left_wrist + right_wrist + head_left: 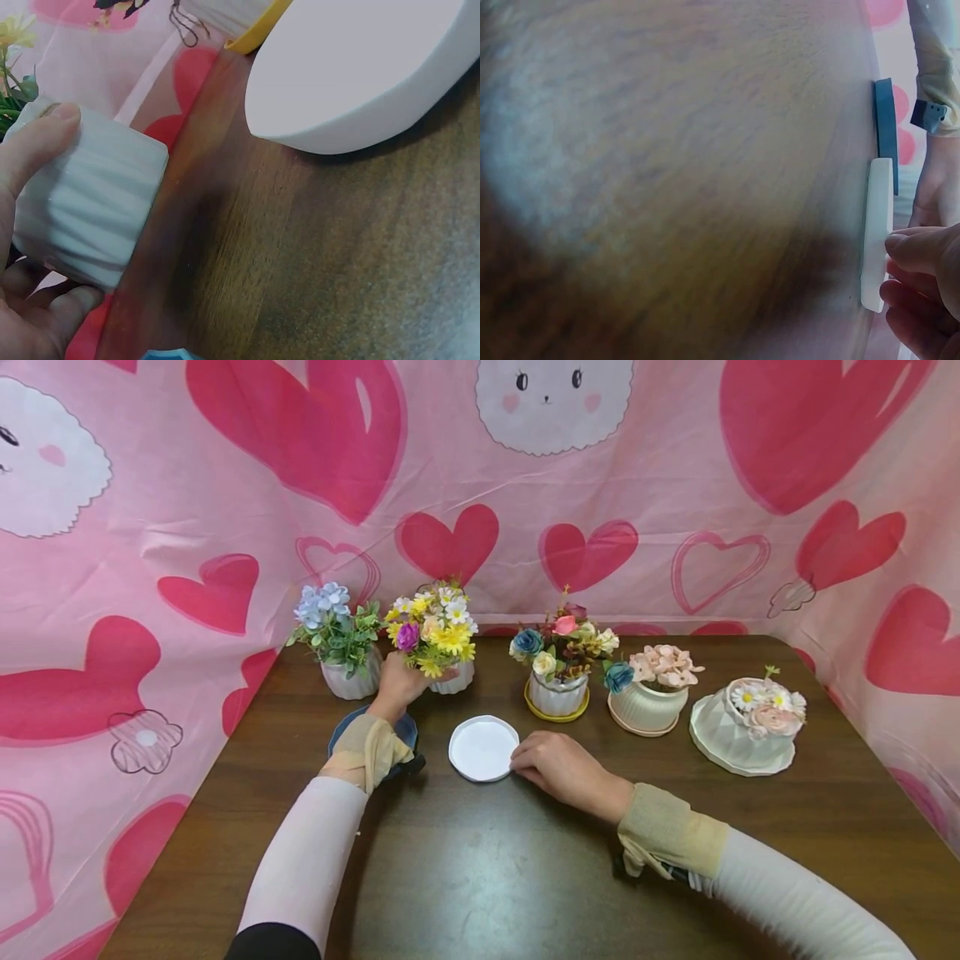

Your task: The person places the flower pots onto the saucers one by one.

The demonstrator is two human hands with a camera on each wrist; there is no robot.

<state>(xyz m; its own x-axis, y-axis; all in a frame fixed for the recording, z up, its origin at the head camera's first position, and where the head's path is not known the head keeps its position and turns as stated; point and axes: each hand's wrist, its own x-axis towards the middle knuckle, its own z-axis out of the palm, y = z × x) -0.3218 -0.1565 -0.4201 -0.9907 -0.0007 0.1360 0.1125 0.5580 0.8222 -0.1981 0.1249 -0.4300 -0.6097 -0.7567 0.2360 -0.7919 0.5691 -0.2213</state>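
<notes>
At the back left, my left hand [401, 687] grips a white ribbed flowerpot [94, 199] from its left side, thumb near the rim and fingers at the other side. Yellow and white flowers [450, 639] with a purple bloom fill this pot. I cannot tell whether its base touches the table. My right hand [568, 772] pinches the right edge of a white round saucer [483, 748] between thumb and fingers. In the right wrist view the white saucer [876, 232] appears edge-on. Under my left wrist lies a blue saucer [408, 729], partly hidden by the forearm.
Left of the gripped pot stands a pot with blue flowers [351, 675]. To the right are a mixed-flower pot on a yellow saucer [557, 717], a cream pot with pink flowers [648, 706], and a white pot on a pale saucer [708, 747]. A pink heart-patterned cloth [517, 485] hangs behind the table.
</notes>
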